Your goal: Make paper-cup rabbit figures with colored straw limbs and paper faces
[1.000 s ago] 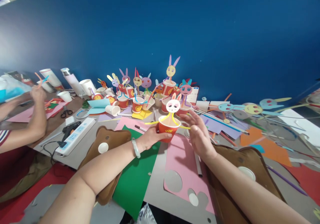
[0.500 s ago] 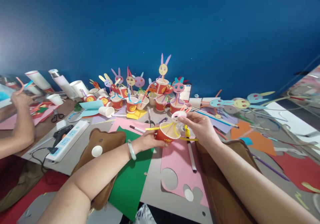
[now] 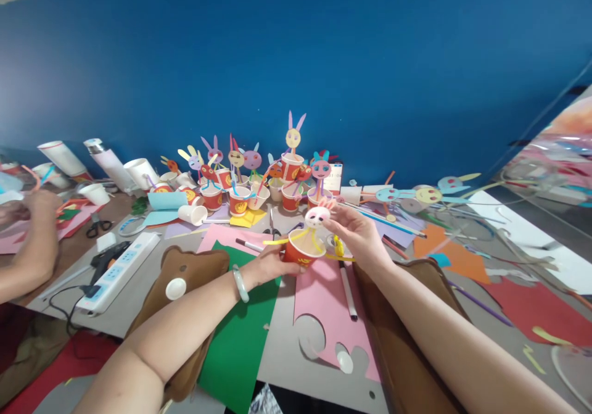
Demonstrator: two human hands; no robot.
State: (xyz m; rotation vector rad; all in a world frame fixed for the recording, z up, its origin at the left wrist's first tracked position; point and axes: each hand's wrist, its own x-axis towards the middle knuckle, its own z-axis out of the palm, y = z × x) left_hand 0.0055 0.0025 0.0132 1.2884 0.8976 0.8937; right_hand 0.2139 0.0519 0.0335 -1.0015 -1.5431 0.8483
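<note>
One held cup (image 3: 298, 258) has one white head (image 3: 315, 218) above it, one left hand (image 3: 276, 261) at its left and one right hand (image 3: 358, 232) at its right. Left of the held cup are one green sheet (image 3: 240, 327), one power strip (image 3: 120, 272), one glue gun (image 3: 105, 263) and one flask (image 3: 108, 164). Two markers (image 3: 250, 245) (image 3: 348, 292) and two cushions (image 3: 185, 266) (image 3: 393, 334) flank the held cup. Behind it are one phone (image 3: 335, 179) and many paper cups (image 3: 239, 204), too overlapped to count; right of it are three paper heads (image 3: 387, 195) (image 3: 428, 195) (image 3: 451, 184).
</note>
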